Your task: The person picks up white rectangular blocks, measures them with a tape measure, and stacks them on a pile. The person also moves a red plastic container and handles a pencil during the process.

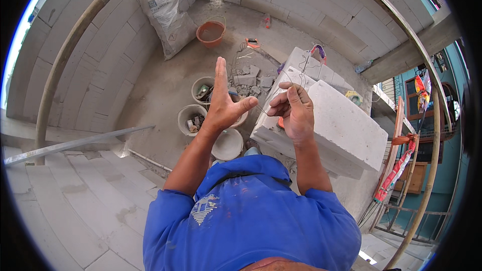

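In front of my chest both hands are raised. My left hand (223,101) is open, its fingers stretched upward and the thumb pointing right. My right hand (296,113) has its fingers closed in a pinch on a thin string or wire (265,112); which of the two I cannot tell. The strand runs from the right fingers toward the left thumb, and whether it touches the thumb is unclear. Fine loops of it rise above the right hand. Beyond and right of that hand lie large white lightweight concrete blocks (346,125), stacked.
Several buckets stand near my feet, one holding rubble (184,120). Broken block pieces (246,79) lie beyond. A handsaw (252,43) rests on the floor. Farther off are an orange bucket (211,41) and white sack (170,25). Block walls (95,65) and bamboo poles (68,45) flank the space.
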A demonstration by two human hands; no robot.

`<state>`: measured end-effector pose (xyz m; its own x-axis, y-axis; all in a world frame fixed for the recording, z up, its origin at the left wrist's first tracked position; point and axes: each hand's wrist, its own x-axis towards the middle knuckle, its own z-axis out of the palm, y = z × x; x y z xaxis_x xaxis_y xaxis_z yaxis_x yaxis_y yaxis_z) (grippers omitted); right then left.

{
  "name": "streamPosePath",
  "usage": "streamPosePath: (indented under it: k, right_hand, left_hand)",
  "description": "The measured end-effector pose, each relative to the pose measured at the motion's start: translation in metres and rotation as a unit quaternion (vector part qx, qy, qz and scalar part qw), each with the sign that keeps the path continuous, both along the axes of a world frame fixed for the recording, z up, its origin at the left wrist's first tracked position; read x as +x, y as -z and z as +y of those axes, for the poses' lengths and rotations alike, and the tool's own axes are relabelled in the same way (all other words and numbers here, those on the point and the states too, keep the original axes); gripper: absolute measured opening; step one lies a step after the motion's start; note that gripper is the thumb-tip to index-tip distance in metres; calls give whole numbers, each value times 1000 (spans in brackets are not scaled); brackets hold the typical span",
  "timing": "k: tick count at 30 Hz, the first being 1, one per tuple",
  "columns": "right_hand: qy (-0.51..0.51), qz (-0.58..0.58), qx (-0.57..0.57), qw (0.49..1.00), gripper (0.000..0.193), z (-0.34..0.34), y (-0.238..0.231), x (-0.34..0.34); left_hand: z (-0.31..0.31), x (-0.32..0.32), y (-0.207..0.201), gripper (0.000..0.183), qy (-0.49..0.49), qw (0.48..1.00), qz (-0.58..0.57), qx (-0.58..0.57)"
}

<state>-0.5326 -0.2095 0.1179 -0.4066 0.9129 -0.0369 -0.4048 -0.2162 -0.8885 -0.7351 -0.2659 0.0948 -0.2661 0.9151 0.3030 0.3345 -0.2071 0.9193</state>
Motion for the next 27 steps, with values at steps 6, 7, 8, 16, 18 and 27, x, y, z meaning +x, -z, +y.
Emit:
streamPosePath:
  k: [6,7,8,16,18,27]
  right_hand:
    - [-181,-17,-41,982,30,-9,17,-67]
    - [-184,-41,-50,981,30,-11,20,-77]
    - [-205,-66,-31,976,30,-11,27,-84]
    - [-283,-276,205,895,24,-43,134,-113]
    - [-256,-270,274,887,23,-52,147,-117]
    - [-212,-390,85,892,53,-51,165,-67]
  left_hand:
    - [-35,-45,19,123,52,930,-360,-47]
    - [-39,-49,35,118,63,917,-392,-38]
    - [-43,-46,40,116,60,904,-422,-26]
    - [-55,-16,106,70,-20,861,-501,-91]
    - [-63,-14,133,50,-41,811,-562,-158]
    - [-77,-5,187,26,-264,797,-516,-171]
